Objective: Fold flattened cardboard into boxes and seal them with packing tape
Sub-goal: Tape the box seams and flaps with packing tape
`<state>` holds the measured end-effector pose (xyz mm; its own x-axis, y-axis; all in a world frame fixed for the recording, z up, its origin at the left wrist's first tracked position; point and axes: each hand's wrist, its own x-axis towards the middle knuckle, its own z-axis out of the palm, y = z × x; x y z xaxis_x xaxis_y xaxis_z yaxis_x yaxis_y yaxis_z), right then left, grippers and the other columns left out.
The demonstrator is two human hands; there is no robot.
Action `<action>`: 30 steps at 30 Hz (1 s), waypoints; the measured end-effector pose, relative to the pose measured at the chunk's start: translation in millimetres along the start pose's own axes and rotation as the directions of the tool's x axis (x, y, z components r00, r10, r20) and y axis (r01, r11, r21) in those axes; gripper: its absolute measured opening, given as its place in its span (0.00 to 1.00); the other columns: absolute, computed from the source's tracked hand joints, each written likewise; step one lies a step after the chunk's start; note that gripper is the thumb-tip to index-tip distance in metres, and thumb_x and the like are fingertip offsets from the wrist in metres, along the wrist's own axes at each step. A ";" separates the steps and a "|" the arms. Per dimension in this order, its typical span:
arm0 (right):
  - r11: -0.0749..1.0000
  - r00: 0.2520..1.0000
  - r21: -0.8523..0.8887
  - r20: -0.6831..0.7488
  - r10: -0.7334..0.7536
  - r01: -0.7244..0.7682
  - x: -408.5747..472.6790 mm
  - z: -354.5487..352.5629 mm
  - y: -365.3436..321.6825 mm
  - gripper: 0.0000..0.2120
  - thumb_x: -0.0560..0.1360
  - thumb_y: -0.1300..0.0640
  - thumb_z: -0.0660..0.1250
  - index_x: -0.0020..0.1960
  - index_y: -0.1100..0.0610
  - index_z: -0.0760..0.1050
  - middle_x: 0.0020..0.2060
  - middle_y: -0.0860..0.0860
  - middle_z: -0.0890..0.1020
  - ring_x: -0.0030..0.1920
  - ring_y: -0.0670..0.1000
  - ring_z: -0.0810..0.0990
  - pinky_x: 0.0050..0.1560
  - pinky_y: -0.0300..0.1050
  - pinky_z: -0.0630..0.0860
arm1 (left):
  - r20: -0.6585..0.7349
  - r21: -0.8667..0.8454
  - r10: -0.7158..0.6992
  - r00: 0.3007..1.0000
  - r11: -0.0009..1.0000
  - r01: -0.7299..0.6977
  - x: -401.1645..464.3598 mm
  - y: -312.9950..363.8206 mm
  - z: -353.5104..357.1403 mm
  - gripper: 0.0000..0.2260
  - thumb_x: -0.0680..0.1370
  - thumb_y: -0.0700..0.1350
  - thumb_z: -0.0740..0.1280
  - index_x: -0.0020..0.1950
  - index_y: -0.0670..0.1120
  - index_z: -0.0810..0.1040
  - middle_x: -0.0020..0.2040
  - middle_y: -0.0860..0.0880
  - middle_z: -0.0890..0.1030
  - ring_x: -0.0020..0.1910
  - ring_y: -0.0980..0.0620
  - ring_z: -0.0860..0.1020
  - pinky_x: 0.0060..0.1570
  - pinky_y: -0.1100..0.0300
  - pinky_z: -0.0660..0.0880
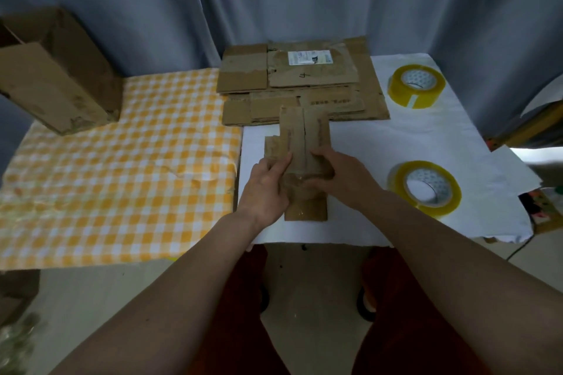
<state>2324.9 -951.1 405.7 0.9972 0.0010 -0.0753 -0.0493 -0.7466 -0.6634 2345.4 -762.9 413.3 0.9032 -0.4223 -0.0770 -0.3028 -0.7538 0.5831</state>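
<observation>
1. The left hand [265,189] grips the left edge of a small flattened cardboard box [304,143], fingers curled round the edge with the forefinger laid along its top face.
2. The right hand [344,178] holds the right side of the same box; fingers bent over the cardboard.
3. The box lies on the white sheet [426,137], long axis pointing away from the person.
4. A near roll of clear packing tape [425,187] lies flat on the sheet, right of the hands.
5. A far roll of tape [416,85] lies flat beyond it.
6. A stack of flattened cardboard [304,82] lies behind the box, its near edge under the box's far end.
7. An assembled carton [58,70] sits tilted at far left on the yellow checked cloth [122,179].
</observation>
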 end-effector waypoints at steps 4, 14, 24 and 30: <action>0.998 1.000 0.062 0.027 -0.011 0.009 3.9 -3.9 -3.8 0.26 0.75 0.51 0.69 0.70 0.50 0.64 0.65 0.54 0.73 0.60 0.53 0.74 0.58 0.45 0.72 | -0.055 -0.009 -0.035 0.998 0.999 0.035 7.1 5.1 0.6 0.28 0.78 0.49 0.65 0.76 0.51 0.62 0.64 0.47 0.66 0.65 0.50 0.66 0.65 0.56 0.69; 0.899 0.952 -0.313 0.114 -0.285 0.307 -32.2 1.4 -18.4 0.34 0.78 0.40 0.37 0.73 0.57 0.65 0.73 0.54 0.64 0.74 0.51 0.59 0.75 0.44 0.48 | 0.083 -0.101 -0.038 0.996 0.994 0.046 43.5 14.5 6.5 0.48 0.73 0.54 0.71 0.78 0.50 0.38 0.80 0.47 0.45 0.78 0.47 0.49 0.75 0.50 0.57; 0.805 0.967 -0.542 0.197 -0.160 0.243 61.7 -10.8 -13.0 0.31 0.79 0.45 0.34 0.77 0.59 0.47 0.77 0.54 0.48 0.77 0.49 0.45 0.74 0.42 0.37 | 0.009 -0.003 -0.022 1.000 1.000 0.022 48.9 12.6 18.6 0.48 0.74 0.59 0.69 0.79 0.45 0.38 0.80 0.49 0.41 0.77 0.51 0.55 0.70 0.58 0.62; 0.737 0.974 -0.639 0.182 -0.132 0.219 107.1 -14.6 -8.2 0.27 0.82 0.48 0.41 0.78 0.59 0.42 0.77 0.54 0.44 0.77 0.51 0.42 0.76 0.48 0.40 | -0.005 0.035 -0.016 1.000 0.999 0.016 51.3 10.4 21.0 0.50 0.71 0.67 0.64 0.79 0.46 0.38 0.79 0.48 0.41 0.77 0.50 0.57 0.69 0.56 0.64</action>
<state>2432.9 -954.6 414.0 0.9678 0.2207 -0.1211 0.2186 -0.9753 -0.0301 2382.2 -803.0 398.4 0.9092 -0.4082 -0.0825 -0.2990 -0.7777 0.5530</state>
